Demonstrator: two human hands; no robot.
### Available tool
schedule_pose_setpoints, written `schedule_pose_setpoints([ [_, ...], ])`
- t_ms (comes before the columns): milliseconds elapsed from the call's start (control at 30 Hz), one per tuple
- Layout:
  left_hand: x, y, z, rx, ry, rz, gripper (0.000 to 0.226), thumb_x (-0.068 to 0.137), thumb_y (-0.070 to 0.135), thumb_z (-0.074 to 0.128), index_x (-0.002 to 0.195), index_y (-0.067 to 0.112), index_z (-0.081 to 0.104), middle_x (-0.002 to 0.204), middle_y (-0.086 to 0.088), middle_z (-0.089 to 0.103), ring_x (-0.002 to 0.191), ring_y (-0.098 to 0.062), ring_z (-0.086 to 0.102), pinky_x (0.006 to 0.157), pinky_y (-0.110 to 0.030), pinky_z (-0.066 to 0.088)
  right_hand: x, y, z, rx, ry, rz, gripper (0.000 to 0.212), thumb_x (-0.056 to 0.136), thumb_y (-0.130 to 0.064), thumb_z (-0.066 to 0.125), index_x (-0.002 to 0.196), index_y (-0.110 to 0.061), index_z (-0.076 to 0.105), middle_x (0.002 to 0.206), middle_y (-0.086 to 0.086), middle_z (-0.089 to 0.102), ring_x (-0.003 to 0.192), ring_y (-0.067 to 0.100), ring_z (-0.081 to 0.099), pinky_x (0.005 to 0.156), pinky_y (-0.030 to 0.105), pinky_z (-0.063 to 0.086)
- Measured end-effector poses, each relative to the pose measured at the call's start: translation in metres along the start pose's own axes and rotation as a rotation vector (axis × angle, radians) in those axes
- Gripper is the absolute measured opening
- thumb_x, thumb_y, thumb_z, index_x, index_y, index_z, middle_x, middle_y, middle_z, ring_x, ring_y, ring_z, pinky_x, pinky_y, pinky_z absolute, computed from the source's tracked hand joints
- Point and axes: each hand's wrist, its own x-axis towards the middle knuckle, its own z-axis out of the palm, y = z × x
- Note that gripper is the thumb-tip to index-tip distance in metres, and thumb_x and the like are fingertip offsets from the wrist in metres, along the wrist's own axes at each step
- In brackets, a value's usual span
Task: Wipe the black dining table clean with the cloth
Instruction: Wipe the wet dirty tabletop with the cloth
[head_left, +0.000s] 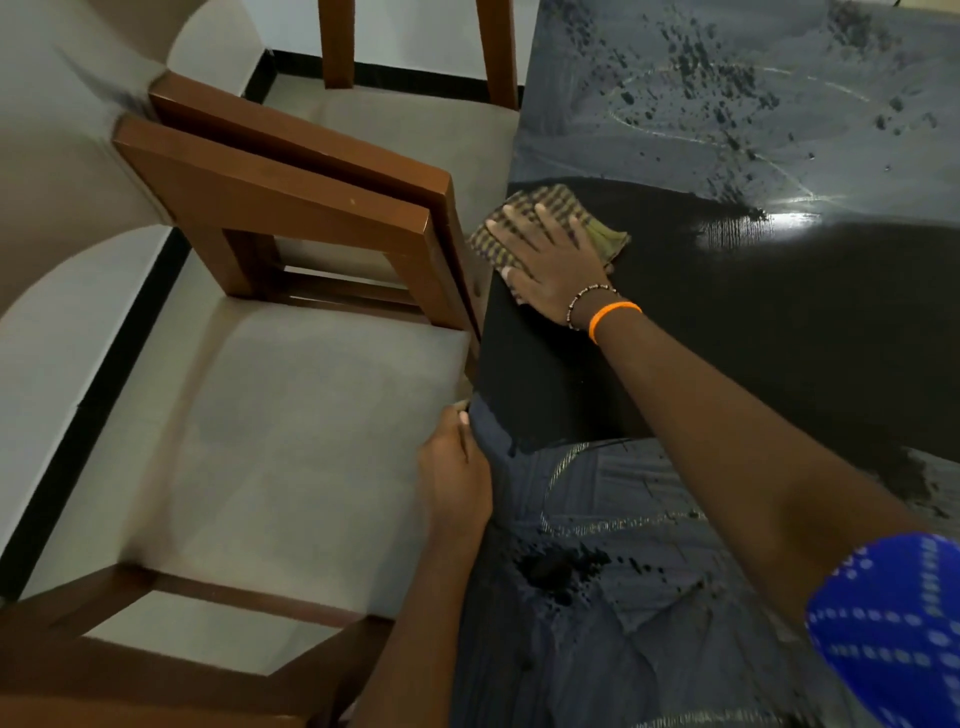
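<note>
the right hand (553, 265) presses flat, fingers (545, 221) spread, on the checked cloth (550, 200) at the black bench's (779, 322) left edge, while the left hand (454, 478) grips that edge nearer the person.

The person is wearing a short blue sleeve (893, 629) patterned with rows of small pale dots, showing at the lower right corner on the right upper arm. Below that sleeve the right arm is showing bare down to the wrist. Two bands are circling the right wrist: a plain orange bracelet (613, 318) and, just beside it toward the right hand (553, 262), a thin beaded bracelet (584, 304) of dark and pale beads. The left hand (456, 480) and left forearm are wearing nothing visible.
</note>
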Motion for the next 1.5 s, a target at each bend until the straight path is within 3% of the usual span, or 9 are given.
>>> schedule_pose_setpoints([
  [233,0.009,-0.002,-0.012,-0.222,0.044,-0.277,0.031,0.098,0.008,0.036,0.099,-0.006,0.063,0.101,-0.023,0.066,0.095,-0.032,0.060,0.085,-0.037,0.047,-0.110,-0.071,0.010,0.001,-0.035,-0.135,0.055,0.095,-0.039,0.031,0.148,-0.034,0.018,0.159,-0.003,0.015,0.146,0.027,0.012,0.115,0.052,0.004],
  [333,-0.015,-0.010,-0.029,-0.159,0.022,-0.312,0.020,0.092,0.002,0.040,0.080,0.000,0.056,0.084,-0.021,0.062,0.083,-0.033,0.056,0.074,-0.037,0.043,-0.185,-0.110,0.021,0.081,-0.008,-0.187,0.055,0.090,-0.039,0.033,0.144,-0.032,0.031,0.154,-0.002,0.030,0.142,0.029,0.026,0.114,0.053,0.014],
  [467,-0.047,-0.010,-0.034,-0.067,-0.061,-0.348,0.033,0.094,0.010,0.036,0.118,0.005,0.057,0.121,-0.018,0.060,0.112,-0.034,0.054,0.098,-0.041,0.042,-0.208,-0.120,0.024,0.096,-0.022,-0.161,0.055,0.091,-0.038,0.036,0.145,-0.033,0.030,0.156,-0.004,0.025,0.144,0.027,0.022,0.116,0.049,0.010],
  [533,-0.053,-0.011,-0.032,0.005,-0.085,-0.327,0.032,0.097,0.015,0.033,0.117,0.004,0.056,0.122,-0.021,0.059,0.111,-0.035,0.054,0.093,-0.037,0.040,-0.207,-0.116,0.023,0.123,-0.034,-0.142,0.055,0.092,-0.039,0.038,0.146,-0.033,0.027,0.157,-0.004,0.021,0.145,0.026,0.018,0.116,0.048,0.007],
  [633,-0.058,-0.014,-0.033,0.088,-0.072,-0.303,0.037,0.100,0.027,0.028,0.096,0.004,0.055,0.110,-0.024,0.060,0.099,-0.034,0.055,0.080,-0.034,0.037,-0.219,-0.086,0.022,0.112,-0.039,0.010,0.058,0.092,-0.041,0.036,0.147,-0.034,0.021,0.158,-0.006,0.015,0.147,0.026,0.011,0.116,0.049,0.006],
  [833,-0.056,-0.009,-0.030,0.184,-0.053,-0.374,0.049,0.099,0.036,0.026,0.109,-0.002,0.055,0.119,-0.027,0.056,0.107,-0.040,0.053,0.089,-0.041,0.040,-0.269,0.040,0.018,0.051,0.033,0.475,0.067,0.084,-0.050,0.014,0.148,-0.029,0.020,0.158,0.000,0.016,0.145,0.031,0.015,0.114,0.054,0.012],
  [1000,-0.059,-0.005,-0.030,0.244,-0.021,-0.321,0.054,0.100,0.033,0.023,0.102,-0.006,0.061,0.111,-0.031,0.060,0.101,-0.044,0.056,0.084,-0.043,0.043,-0.266,0.027,0.022,0.105,0.105,0.708,0.060,0.091,-0.038,0.036,0.148,-0.026,0.020,0.159,0.003,0.014,0.146,0.033,0.012,0.113,0.058,0.008],
  [1267,-0.058,-0.010,-0.031,0.223,-0.019,-0.269,0.051,0.100,0.030,0.026,0.093,-0.003,0.063,0.103,-0.027,0.064,0.090,-0.040,0.058,0.074,-0.039,0.042,-0.215,-0.145,0.034,0.145,0.016,0.133,0.059,0.091,-0.038,0.032,0.148,-0.032,0.020,0.159,-0.001,0.015,0.146,0.029,0.009,0.114,0.052,0.003],
  [1500,-0.058,-0.014,-0.032,0.233,-0.040,-0.314,0.052,0.100,0.033,0.023,0.102,-0.001,0.062,0.111,-0.026,0.061,0.099,-0.041,0.056,0.084,-0.042,0.043,-0.243,-0.070,0.030,0.082,0.038,0.184,0.058,0.091,-0.043,0.025,0.148,-0.033,0.019,0.158,-0.004,0.017,0.146,0.027,0.014,0.115,0.048,0.010],
])
